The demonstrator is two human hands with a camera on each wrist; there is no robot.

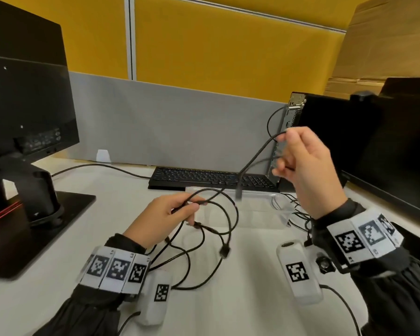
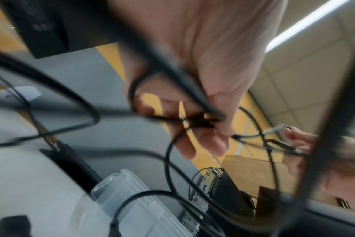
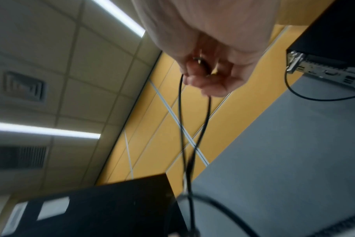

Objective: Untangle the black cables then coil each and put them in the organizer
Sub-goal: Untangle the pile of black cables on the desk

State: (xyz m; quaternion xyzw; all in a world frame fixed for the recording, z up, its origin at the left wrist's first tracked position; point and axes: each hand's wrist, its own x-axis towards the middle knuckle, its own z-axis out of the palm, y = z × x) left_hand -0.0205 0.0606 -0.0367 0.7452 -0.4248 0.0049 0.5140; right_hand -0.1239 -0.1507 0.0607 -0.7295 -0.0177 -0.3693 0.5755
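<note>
The black cables [image 1: 211, 229] are hanging in a loose tangle of loops over the white desk [image 1: 240, 311], gathered mostly under and beside the left hand [image 1: 172, 214]; that hand is curling its fingers round a bunch of strands just above the desk, and the left wrist view is showing several lines crossing inside its grip; one strand is running from that bunch up and to the right, its long axis slanting toward the right hand [image 1: 308, 166], which is raised well above the desk and pinching a doubled length between thumb and fingertips, with a plug end [image 1: 238, 192] dangling free below the slant; so the lifted strand is lying between the two hands, the right one being nearer its free end and the left nearer the knot; in my judgement the untangling is only partly along, and pulling the strand clear is depending on drawing it away from the left hand along that slant; the clear organizer [image 1: 257, 209] is sitting on the desk just behind the tangle, in front of the keyboard [image 1: 204, 178].
</note>
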